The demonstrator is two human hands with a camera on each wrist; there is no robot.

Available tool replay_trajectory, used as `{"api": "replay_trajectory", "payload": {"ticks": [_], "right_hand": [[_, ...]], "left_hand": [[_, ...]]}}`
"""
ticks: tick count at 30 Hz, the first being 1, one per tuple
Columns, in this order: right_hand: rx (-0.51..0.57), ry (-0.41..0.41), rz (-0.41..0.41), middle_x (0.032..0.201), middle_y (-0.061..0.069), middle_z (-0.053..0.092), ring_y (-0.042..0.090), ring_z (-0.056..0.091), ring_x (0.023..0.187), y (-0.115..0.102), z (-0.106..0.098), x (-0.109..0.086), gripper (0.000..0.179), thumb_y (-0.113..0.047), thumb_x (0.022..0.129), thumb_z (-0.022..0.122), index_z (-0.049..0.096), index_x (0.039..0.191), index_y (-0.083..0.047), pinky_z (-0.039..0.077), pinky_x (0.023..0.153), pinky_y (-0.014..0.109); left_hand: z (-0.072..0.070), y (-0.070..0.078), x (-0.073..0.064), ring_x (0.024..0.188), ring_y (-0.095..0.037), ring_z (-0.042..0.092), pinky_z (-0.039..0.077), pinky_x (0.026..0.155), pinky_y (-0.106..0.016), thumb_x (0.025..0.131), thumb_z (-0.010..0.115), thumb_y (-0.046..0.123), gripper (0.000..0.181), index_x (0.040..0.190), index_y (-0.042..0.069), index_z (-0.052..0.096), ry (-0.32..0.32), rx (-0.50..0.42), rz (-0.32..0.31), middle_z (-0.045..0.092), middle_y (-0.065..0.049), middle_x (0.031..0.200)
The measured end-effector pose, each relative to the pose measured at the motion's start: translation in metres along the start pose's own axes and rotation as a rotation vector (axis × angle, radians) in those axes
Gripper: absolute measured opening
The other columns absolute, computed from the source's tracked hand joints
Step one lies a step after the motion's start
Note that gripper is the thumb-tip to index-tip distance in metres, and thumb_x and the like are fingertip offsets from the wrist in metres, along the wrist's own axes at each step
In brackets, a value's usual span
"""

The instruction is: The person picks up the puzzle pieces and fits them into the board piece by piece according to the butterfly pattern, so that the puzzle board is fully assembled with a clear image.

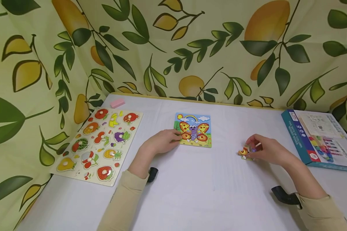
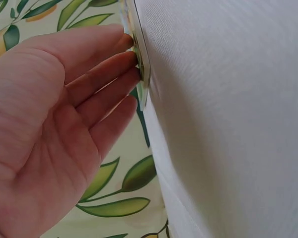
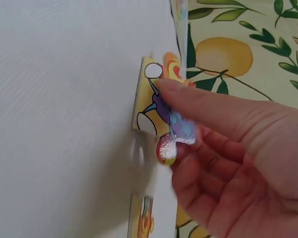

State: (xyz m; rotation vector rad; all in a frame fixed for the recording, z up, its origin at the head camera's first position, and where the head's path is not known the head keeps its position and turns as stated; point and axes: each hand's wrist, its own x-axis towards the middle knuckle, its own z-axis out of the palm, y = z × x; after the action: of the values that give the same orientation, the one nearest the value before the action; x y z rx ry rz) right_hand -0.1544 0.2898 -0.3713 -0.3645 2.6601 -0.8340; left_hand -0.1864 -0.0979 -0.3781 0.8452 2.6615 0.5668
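Observation:
On the white table lies a small square butterfly picture puzzle (image 1: 195, 128), with a rainbow and clouds along its top. My left hand (image 1: 163, 141) rests at its lower left side, the fingers nearly straight; in the left wrist view the fingertips (image 2: 131, 74) meet the puzzle's edge. Off to the right, my right hand (image 1: 264, 150) pinches a jigsaw piece (image 3: 161, 106) between thumb and fingers. White shoes and a purple body show on that piece, and the thumb covers part of it. A second jigsaw piece (image 3: 141, 218) lies on the table close by.
At the left lies a fruit peg puzzle board (image 1: 99, 146), with a pink block (image 1: 117, 103) behind it. A teal-edged flat box (image 1: 321, 138) stands at the right. Leaf-and-fruit patterned cloth (image 1: 173, 48) hangs behind the table.

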Motion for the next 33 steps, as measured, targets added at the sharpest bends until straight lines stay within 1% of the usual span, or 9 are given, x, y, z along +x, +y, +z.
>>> {"api": "replay_trajectory", "payload": {"ticks": [4,8,11,13,16,18,21,27,33], "right_hand": [[0.163,0.024,0.017,0.092,0.006,0.064,0.022,0.056,0.082,-0.019,0.004,0.016,0.037,-0.033,0.087,0.074,0.065,0.109,-0.005,0.052,0.065,0.026],[0.321,0.044,0.040,0.097,0.007,0.070,0.025,0.060,0.083,-0.047,0.022,0.046,0.041,-0.038,0.088,0.072,0.068,0.113,-0.007,0.053,0.069,0.031],[0.375,0.033,0.045,0.093,0.004,0.070,0.022,0.058,0.080,-0.066,0.039,0.072,0.039,-0.038,0.087,0.074,0.069,0.112,-0.008,0.052,0.068,0.030],[0.395,0.016,0.053,0.087,0.002,0.069,0.019,0.057,0.076,-0.077,0.049,0.087,0.038,-0.037,0.086,0.075,0.069,0.108,-0.006,0.050,0.066,0.028],[0.406,0.005,0.068,0.078,-0.001,0.067,0.015,0.055,0.070,-0.088,0.061,0.104,0.036,-0.035,0.084,0.077,0.068,0.101,-0.005,0.046,0.062,0.026],[0.390,0.003,0.075,0.074,-0.002,0.066,0.014,0.055,0.067,-0.093,0.066,0.112,0.034,-0.035,0.084,0.077,0.069,0.098,-0.006,0.044,0.060,0.025],[0.341,0.003,0.070,0.075,-0.001,0.066,0.015,0.054,0.067,-0.097,0.069,0.120,0.032,-0.035,0.084,0.077,0.068,0.098,-0.008,0.043,0.060,0.026],[0.250,-0.004,0.060,0.079,0.002,0.065,0.017,0.052,0.070,-0.102,0.071,0.127,0.030,-0.034,0.085,0.076,0.067,0.099,-0.009,0.040,0.060,0.027],[0.191,0.013,0.066,0.080,0.002,0.064,0.017,0.052,0.073,-0.106,0.073,0.129,0.028,-0.034,0.085,0.077,0.069,0.097,-0.010,0.041,0.060,0.026]], "left_hand": [[-0.001,0.001,0.000,0.134,-0.027,0.044,0.033,0.112,-0.038,0.100,0.056,0.019,0.034,0.132,0.010,0.063,-0.006,-0.004,-0.013,0.053,-0.008,0.142],[-0.001,0.001,0.000,0.136,-0.026,0.042,0.031,0.112,-0.038,0.100,0.055,0.019,0.034,0.133,0.011,0.062,-0.015,-0.007,-0.033,0.051,-0.006,0.143],[-0.001,0.001,0.000,0.137,-0.026,0.041,0.031,0.113,-0.038,0.100,0.055,0.020,0.034,0.133,0.010,0.061,-0.018,-0.012,-0.036,0.051,-0.006,0.144],[-0.001,0.001,0.000,0.137,-0.026,0.040,0.031,0.113,-0.038,0.101,0.055,0.020,0.034,0.132,0.010,0.061,-0.020,-0.012,-0.035,0.050,-0.006,0.144],[-0.001,0.001,0.000,0.137,-0.026,0.041,0.031,0.113,-0.039,0.101,0.055,0.020,0.034,0.133,0.010,0.061,-0.021,-0.011,-0.026,0.050,-0.006,0.145],[-0.002,0.001,0.001,0.137,-0.026,0.041,0.031,0.113,-0.039,0.101,0.055,0.020,0.034,0.133,0.010,0.061,-0.022,-0.008,-0.020,0.050,-0.006,0.144],[-0.002,0.001,0.001,0.136,-0.025,0.042,0.031,0.113,-0.039,0.101,0.055,0.020,0.034,0.133,0.010,0.061,-0.024,-0.009,-0.018,0.051,-0.006,0.144],[-0.002,0.002,0.002,0.136,-0.025,0.042,0.032,0.112,-0.039,0.100,0.055,0.019,0.034,0.132,0.009,0.062,-0.022,-0.021,-0.021,0.051,-0.006,0.144],[-0.001,0.002,0.002,0.135,-0.025,0.043,0.033,0.112,-0.039,0.100,0.056,0.018,0.036,0.133,0.008,0.060,-0.011,-0.025,-0.021,0.053,-0.006,0.142]]}}
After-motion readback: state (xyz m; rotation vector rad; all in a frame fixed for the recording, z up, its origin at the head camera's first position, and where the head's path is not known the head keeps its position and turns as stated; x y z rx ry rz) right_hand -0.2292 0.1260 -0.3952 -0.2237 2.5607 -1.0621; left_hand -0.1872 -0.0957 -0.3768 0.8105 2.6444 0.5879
